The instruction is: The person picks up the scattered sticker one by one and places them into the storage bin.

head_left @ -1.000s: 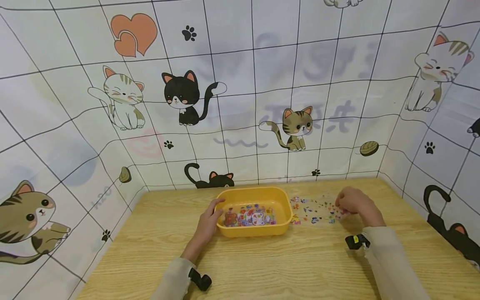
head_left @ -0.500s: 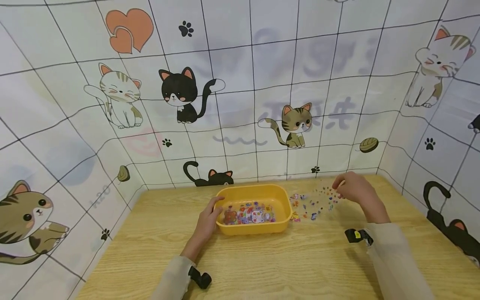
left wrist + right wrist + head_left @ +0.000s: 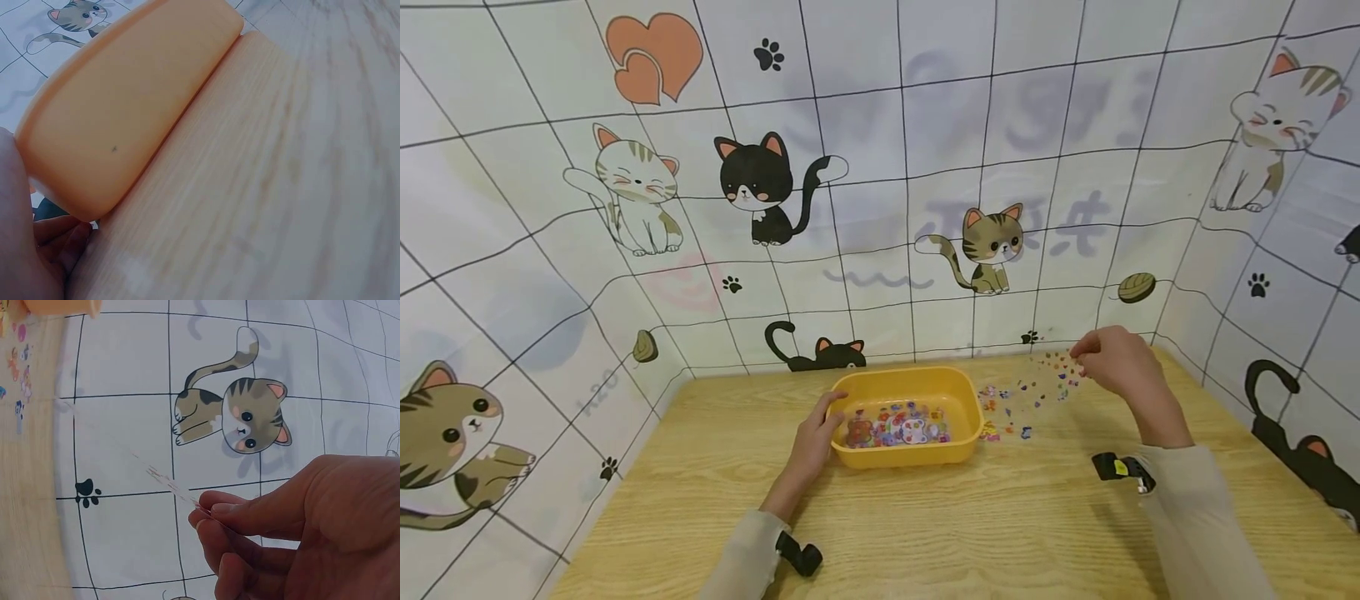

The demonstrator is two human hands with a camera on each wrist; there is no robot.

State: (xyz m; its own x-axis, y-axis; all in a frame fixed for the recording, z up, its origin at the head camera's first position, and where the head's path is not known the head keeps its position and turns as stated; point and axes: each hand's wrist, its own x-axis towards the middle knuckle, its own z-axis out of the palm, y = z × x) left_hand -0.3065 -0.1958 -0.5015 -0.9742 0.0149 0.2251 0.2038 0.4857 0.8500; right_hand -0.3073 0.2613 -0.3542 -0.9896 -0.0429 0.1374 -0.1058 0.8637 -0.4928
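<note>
My right hand [image 3: 1120, 362] pinches the edge of a clear sheet [image 3: 1062, 371] dotted with small colourful stickers, between thumb and fingertips. It hangs raised over the table's back right part. In the right wrist view the sheet [image 3: 164, 479] shows almost edge-on as a thin slanting strip. My left hand [image 3: 811, 437] grips the left end of a yellow plastic basin [image 3: 906, 457], its thumb and fingers at the rim and outer wall. Inside the basin lies a pile of colourful stickers [image 3: 913, 431], with a brown bear-shaped piece [image 3: 861, 432] at the left.
More small colourful stickers [image 3: 990, 432] lie on the wooden table [image 3: 925, 533] just right of the basin. A white cat-print sheet with black grid lines [image 3: 880, 167] covers the walls behind and on both sides.
My right hand has lifted the clear sticker sheet off the table, up and toward the back wall. The left hand keeps its grip on the basin, which stays in place.
</note>
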